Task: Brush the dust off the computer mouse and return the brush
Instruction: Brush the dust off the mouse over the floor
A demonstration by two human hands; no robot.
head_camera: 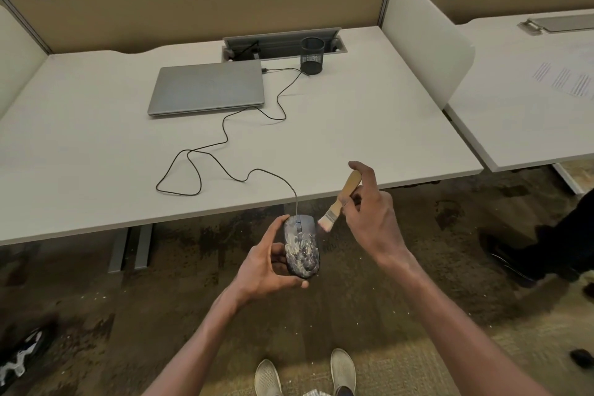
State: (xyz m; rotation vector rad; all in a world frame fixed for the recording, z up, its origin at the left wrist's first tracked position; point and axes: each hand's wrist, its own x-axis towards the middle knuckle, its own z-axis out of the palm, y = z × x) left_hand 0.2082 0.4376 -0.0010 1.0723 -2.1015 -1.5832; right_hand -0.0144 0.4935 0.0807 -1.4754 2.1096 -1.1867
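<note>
My left hand point(266, 262) holds a dark wired computer mouse point(302, 246) in front of the desk edge, above the carpet. Pale dust covers the rear half of the mouse's top. My right hand point(373, 219) grips the wooden handle of a small brush point(340, 201). Its light bristles point down and left, right beside the front right side of the mouse. The mouse's black cable point(225, 138) runs up over the white desk point(96, 170) in loose loops to a closed grey laptop point(207, 88).
A black mesh pen cup point(312, 56) stands behind the laptop by an open cable tray point(283, 43). Beige partitions close off the back and right of the desk. A neighbouring desk lies to the right. Another person's dark leg and shoe point(546, 254) stand at the right; my shoes are below.
</note>
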